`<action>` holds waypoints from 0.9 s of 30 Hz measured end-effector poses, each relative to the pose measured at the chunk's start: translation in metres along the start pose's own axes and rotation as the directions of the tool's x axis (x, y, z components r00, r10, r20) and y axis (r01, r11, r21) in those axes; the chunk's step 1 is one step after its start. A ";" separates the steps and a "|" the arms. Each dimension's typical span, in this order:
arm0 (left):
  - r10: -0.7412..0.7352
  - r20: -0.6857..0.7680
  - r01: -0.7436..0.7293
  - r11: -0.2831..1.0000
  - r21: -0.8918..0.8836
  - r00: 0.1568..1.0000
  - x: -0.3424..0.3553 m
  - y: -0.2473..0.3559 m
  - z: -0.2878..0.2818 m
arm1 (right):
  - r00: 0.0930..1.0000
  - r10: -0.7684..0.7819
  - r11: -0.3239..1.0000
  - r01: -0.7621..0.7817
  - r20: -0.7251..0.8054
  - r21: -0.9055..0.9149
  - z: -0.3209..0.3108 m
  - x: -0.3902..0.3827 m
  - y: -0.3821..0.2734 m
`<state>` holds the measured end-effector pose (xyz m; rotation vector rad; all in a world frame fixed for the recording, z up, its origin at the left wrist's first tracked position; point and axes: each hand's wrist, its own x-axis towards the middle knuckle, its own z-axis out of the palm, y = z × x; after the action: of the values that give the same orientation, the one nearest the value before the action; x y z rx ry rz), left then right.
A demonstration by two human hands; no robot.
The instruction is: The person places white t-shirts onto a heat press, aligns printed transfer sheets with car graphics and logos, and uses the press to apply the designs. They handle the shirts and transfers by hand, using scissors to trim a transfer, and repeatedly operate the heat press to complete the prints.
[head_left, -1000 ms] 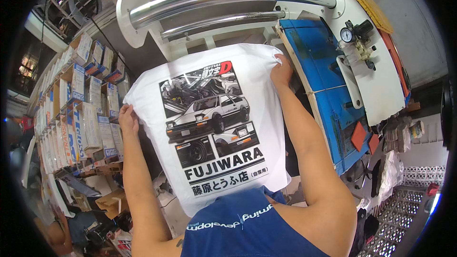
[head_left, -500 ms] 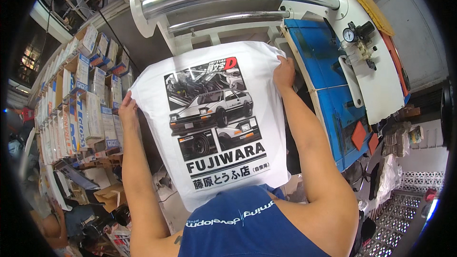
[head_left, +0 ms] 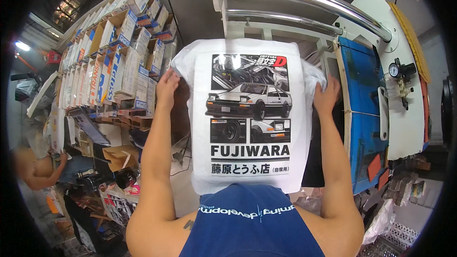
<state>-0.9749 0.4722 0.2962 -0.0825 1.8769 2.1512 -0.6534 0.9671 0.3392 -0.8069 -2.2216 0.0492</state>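
A white T-shirt [head_left: 202, 128] is spread out flat in front of me, its printed side up. The print [head_left: 247, 107] shows a white and black car, smaller car pictures and bold black lettering. At the shirt's left sleeve, my left hand [head_left: 166, 88] has its fingers closed on the cloth edge. On the other side my right hand [head_left: 327, 96] grips the bunched right sleeve [head_left: 314, 78]; its fingers are slightly blurred. Whatever supports the shirt is hidden under it.
Beyond the shirt run shiny metal bars [head_left: 304, 2] on a white frame. A blue board [head_left: 364, 100] and a pressure gauge [head_left: 394, 70] stand at the right. Stacked boxes [head_left: 124, 74] fill the left, with another person [head_left: 40, 169] lower down.
The shirt has straightened and now lies squarer before me. Both hands have drawn in lower along its sides, bunching the sleeves. My view has turned leftward.
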 end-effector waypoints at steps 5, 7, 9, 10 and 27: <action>-0.449 0.018 0.444 0.887 0.127 0.893 -0.163 -0.068 -0.033 | 0.664 0.445 0.742 -0.649 0.601 0.167 -0.110 -0.150 0.002; -0.668 0.341 0.742 0.650 -0.164 0.661 -0.209 -0.100 -0.053 | 0.402 0.548 0.455 -0.879 0.734 0.142 -0.124 -0.204 0.013; -0.608 0.417 0.727 0.646 -0.234 0.675 -0.236 -0.127 -0.066 | 0.129 0.470 0.124 -0.989 0.873 0.079 -0.125 -0.244 0.026; -0.637 0.410 0.748 0.628 -0.217 0.653 -0.240 -0.130 -0.079 | 0.022 0.348 -0.032 -0.999 0.937 0.035 -0.123 -0.257 0.032; -0.304 0.177 0.336 0.923 -0.187 0.936 -0.258 -0.040 -0.183 | 0.408 0.579 -0.240 -0.742 0.706 0.625 -0.175 -0.231 0.077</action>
<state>-0.7443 0.2527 0.2886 -0.2534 1.4315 2.0600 -0.3765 0.8626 0.2929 -1.1545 -0.9833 1.9190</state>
